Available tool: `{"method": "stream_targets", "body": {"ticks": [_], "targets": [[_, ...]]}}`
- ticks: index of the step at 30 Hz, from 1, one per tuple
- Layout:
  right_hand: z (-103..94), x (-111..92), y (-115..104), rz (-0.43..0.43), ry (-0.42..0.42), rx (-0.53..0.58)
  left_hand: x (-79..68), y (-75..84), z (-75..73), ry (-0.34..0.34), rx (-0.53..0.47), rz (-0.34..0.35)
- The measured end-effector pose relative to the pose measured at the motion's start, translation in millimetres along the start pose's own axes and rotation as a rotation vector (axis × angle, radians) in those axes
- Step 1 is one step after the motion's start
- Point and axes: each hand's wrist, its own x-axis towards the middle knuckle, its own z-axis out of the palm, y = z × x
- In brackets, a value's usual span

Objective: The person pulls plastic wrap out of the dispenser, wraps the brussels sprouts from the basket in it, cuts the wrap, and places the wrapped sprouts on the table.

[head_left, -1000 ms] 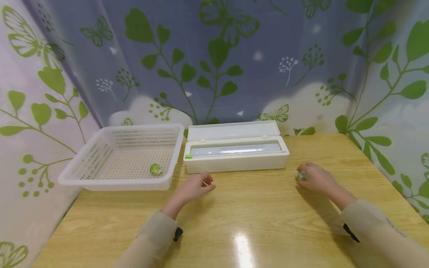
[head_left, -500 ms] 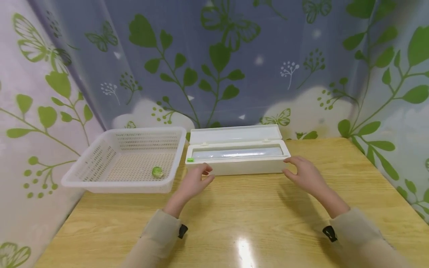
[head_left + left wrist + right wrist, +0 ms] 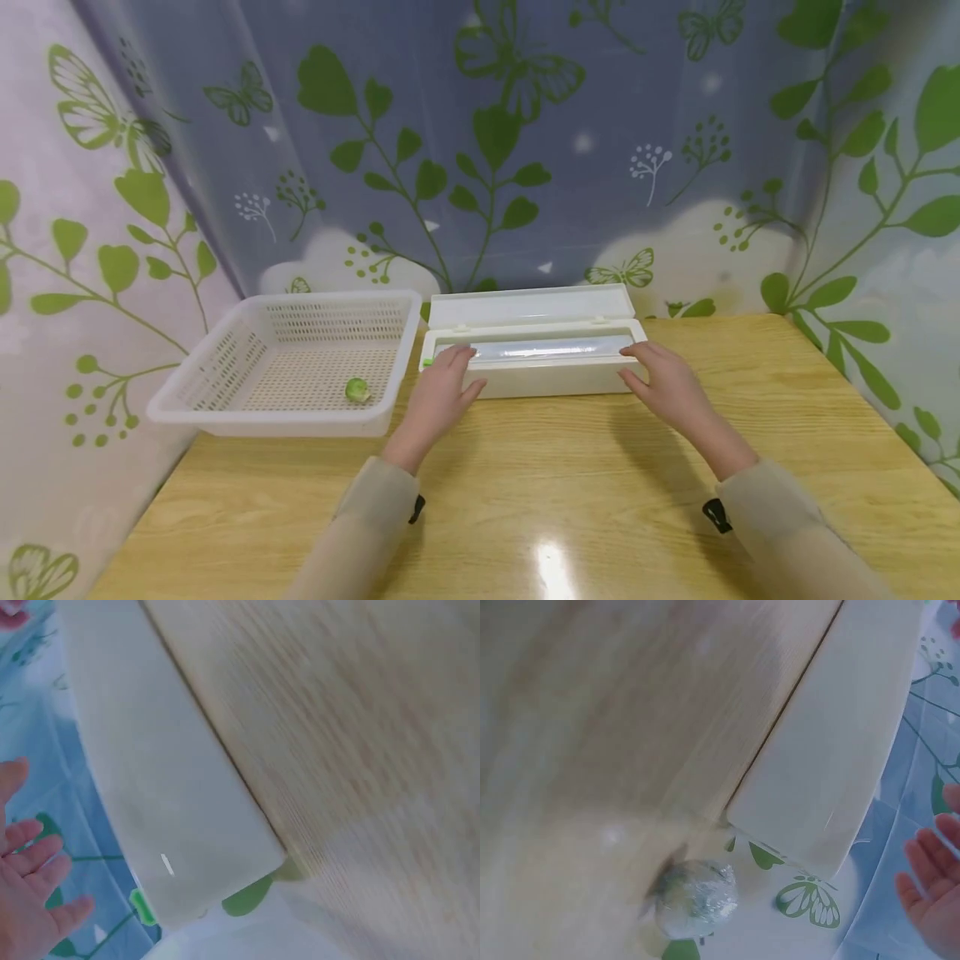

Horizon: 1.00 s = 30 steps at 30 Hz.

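Note:
A white cling film dispenser [image 3: 555,382] stands on the table with its lid [image 3: 532,307] raised. Inside lies a shiny roll of film [image 3: 555,348]. My left hand [image 3: 441,390] is over the dispenser's left front edge, fingers relaxed and holding nothing. At the right end my right hand [image 3: 669,385] has its fingers loosely extended near the edge, also with nothing in them. Whether the fingertips touch the box, I cannot tell. In the right wrist view, a film-wrapped ball [image 3: 697,898] rests on the table beyond the dispenser's right end; the head view does not show it.
To the left stands a white plastic basket [image 3: 281,417] with one Brussels sprout [image 3: 357,390] in it. A small green slider [image 3: 142,906] sits at the dispenser's left end. Patterned curtains [image 3: 375,208] hang behind the wooden table [image 3: 570,483].
My right hand has let go of the wrapped ball and moved left to the dispenser's right end. My left hand has moved up and forward onto the dispenser's left front edge.

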Motion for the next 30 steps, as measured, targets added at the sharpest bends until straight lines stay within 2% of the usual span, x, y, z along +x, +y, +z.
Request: {"method": "stream_targets", "body": {"ticks": [2,5,7,11,14,19,25,30], "targets": [[4.0,8.3,0.6,-0.066,-0.020,-0.062,5.9,-1.7,4.0,-0.054,0.118,0.000],[9.7,20.4,1.9,-0.144,-0.095,-0.173,12.6,-4.7,11.8,-0.158,0.240,-0.001],[13.5,26.4,3.2,-0.169,-0.166,-0.244,15.0,-6.3,17.0,-0.208,0.269,0.005],[19.2,30.7,3.9,-0.167,-0.300,-0.338,16.2,-6.9,23.8,-0.257,0.280,0.022],[21.4,29.0,2.9,-0.168,-0.345,-0.365,16.0,-6.4,27.1,-0.280,0.288,0.027],[24.4,25.8,2.5,-0.207,-0.308,-0.383,15.6,-6.4,29.7,-0.286,0.300,0.033],[27.8,26.3,3.7,-0.245,-0.216,-0.387,17.2,-7.9,27.4,-0.241,0.247,0.063],[31.9,28.2,7.4,-0.250,-0.165,-0.376,19.2,-9.2,25.4,-0.206,0.212,0.056]]}}
